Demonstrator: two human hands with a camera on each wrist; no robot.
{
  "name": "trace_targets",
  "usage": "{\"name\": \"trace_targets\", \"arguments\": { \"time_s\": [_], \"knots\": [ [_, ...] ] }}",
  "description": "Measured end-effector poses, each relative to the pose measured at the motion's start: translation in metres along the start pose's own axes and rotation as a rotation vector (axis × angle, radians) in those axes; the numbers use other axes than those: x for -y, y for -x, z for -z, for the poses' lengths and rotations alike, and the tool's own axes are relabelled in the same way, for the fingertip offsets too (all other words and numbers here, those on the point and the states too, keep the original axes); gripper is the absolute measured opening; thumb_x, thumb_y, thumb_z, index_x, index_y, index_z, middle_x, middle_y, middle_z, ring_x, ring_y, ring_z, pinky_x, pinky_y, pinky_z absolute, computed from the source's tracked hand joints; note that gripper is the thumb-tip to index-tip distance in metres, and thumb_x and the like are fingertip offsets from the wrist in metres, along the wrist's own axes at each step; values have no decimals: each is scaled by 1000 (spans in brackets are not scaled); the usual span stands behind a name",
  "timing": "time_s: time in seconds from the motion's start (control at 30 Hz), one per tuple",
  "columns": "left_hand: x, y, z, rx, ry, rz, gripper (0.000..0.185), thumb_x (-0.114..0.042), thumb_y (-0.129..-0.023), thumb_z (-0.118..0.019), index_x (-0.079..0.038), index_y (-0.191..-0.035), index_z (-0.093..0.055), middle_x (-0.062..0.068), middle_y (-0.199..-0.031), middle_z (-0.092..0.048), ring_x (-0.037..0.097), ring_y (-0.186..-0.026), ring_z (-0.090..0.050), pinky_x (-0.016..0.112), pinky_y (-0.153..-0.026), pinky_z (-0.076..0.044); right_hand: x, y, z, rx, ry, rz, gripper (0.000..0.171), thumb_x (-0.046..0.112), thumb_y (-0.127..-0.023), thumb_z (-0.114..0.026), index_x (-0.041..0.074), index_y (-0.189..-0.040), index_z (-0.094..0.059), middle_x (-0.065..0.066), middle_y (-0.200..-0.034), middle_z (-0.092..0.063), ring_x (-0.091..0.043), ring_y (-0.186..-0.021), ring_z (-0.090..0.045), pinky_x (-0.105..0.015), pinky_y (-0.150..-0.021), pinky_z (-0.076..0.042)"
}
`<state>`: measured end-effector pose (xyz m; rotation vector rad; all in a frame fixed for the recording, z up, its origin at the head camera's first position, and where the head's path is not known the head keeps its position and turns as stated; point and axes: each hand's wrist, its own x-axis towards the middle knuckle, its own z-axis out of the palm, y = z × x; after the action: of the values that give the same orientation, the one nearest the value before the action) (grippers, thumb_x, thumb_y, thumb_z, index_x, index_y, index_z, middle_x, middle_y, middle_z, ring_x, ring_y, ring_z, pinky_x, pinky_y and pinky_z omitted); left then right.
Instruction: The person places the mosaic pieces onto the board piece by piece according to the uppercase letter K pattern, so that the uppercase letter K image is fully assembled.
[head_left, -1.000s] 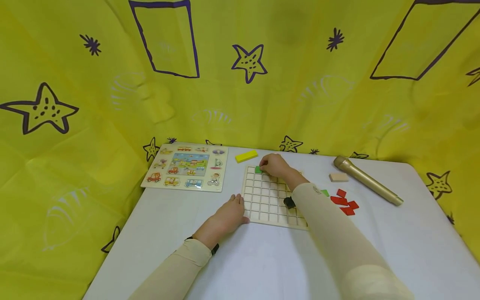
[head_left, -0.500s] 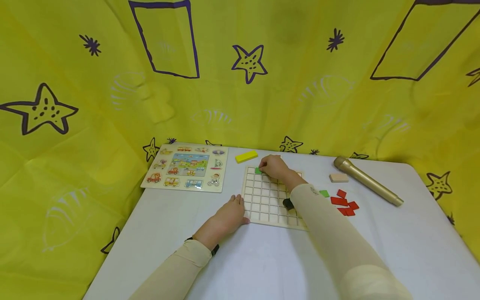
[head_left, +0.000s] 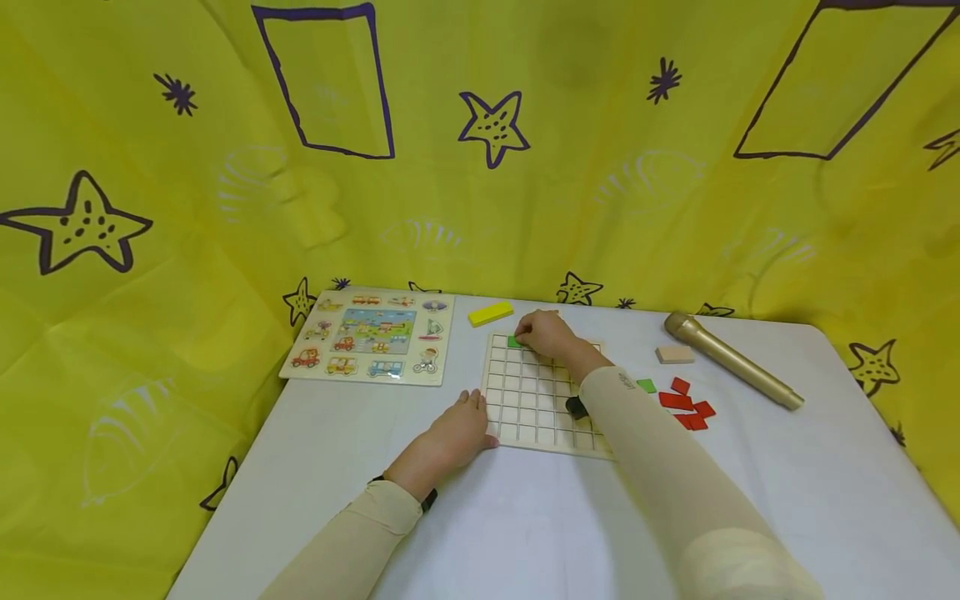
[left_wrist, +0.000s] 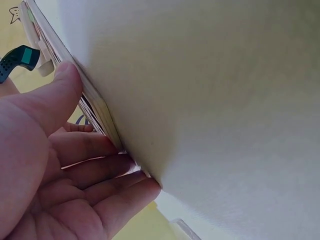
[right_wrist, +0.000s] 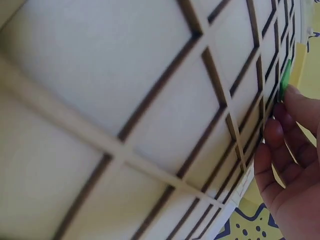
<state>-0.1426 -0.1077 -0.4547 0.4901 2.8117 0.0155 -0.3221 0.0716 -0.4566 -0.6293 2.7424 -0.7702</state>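
Observation:
A wooden grid board [head_left: 519, 397] lies on the white table, divided into many small squares. My left hand [head_left: 457, 429] rests against its near left corner, straight fingers along the left side and thumb at the front edge. In the left wrist view, thumb and fingertips of the left hand [left_wrist: 75, 165] touch the board's edge [left_wrist: 102, 107]. At the far left of the grid, my right hand [head_left: 550, 335] pinches a green tile [head_left: 513, 342] between thumb and finger. The right wrist view shows the green tile [right_wrist: 285, 77] at the board's far edge, partly hidden by the fingertips.
Several red tiles [head_left: 677, 401] and another green tile [head_left: 647, 386] lie right of the board. Beyond them are a plain wooden block [head_left: 675, 355] and a gold microphone [head_left: 735, 361]. A yellow block [head_left: 491, 314] and a picture puzzle [head_left: 435, 372] stand behind and left.
My right hand has shifted very slightly left at the green tile, and the forearm uncovers a little more of the loose tiles. The left hand stays in place.

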Motion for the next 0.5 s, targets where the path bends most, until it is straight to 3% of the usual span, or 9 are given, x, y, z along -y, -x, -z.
{"name": "trace_targets", "arguments": {
  "time_s": [0.17, 0.5],
  "knots": [
    [-1, -1, -1, 13, 27, 13, 79, -46, -98, -61, 13, -147, -40, 25, -154, -39, 38, -144, -35, 38, -115, -36, 0, 11, 11, 20, -29, -1, 23, 17, -102, -62, 5, -118, -72, -11, -116, -69, -28, -109, -62, -42, -94, -52],
    [-2, 1, 1, 20, 80, 34, 79, -44, -98, -62, 13, -147, -39, 25, -156, -36, 37, -146, -32, 39, -117, -33, -6, 40, 48, -15, -74, 29, 25, 15, -102, -62, 2, -121, -71, -11, -114, -69, -29, -104, -63, -42, -85, -54]
  ]
}}
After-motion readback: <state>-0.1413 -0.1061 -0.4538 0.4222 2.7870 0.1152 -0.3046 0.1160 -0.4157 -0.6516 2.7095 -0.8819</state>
